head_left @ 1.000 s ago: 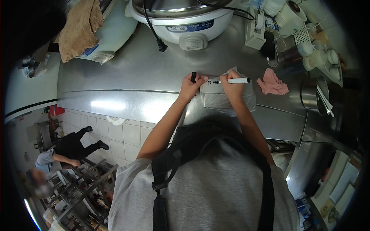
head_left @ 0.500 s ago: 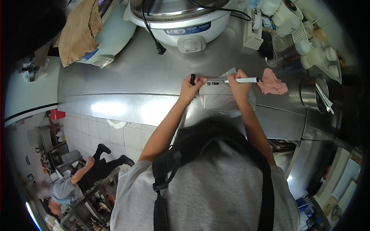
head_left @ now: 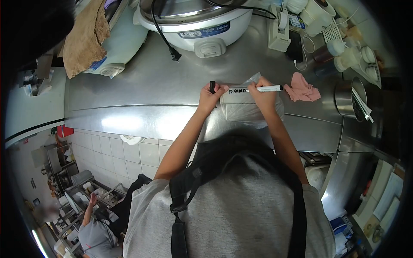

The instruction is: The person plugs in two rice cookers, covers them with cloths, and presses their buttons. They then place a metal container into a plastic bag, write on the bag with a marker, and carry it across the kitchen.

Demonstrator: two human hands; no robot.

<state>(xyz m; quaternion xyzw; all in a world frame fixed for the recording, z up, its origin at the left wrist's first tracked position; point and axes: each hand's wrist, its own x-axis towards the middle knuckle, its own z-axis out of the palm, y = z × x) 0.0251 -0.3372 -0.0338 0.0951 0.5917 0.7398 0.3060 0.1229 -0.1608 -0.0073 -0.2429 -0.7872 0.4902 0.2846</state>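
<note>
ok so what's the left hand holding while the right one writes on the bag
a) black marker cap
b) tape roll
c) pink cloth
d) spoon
A: the left hand pinches the black marker cap at the edge of the plastic bag, while the right hand holds the white marker.

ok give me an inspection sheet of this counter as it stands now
surface: stainless steel counter, shiny, with glare along its front
job's things: clear plastic bag lying flat, black writing along its top; white marker pen, tip on the bag; black marker cap
clutter: crumpled pink cloth, white rice cooker, brown towel, white tape dispenser, squeeze bottles
hands: left hand grips the cap and presses on the bag's corner; right hand holds the pen
cables: black power cord, plug lying loose on the counter
surroundings: white tiles below the counter; another person by metal racks
</note>
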